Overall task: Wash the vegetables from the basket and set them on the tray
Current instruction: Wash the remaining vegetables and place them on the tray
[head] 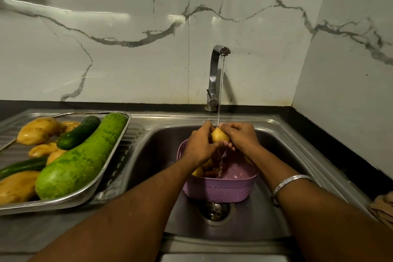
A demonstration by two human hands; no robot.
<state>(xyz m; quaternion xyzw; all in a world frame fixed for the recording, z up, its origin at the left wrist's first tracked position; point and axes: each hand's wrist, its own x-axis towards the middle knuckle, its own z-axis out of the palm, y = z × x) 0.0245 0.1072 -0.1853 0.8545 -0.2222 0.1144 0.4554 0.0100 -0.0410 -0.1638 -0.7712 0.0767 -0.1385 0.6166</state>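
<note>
Behind the fingers, glossy white marble-look wall tiles veined in grey, meeting a plain white side wall at the corner to their right. Along the foot of both, a dark stone counter edge. Streaks of reflected light on the tiles, up and left of the fingers.
</note>
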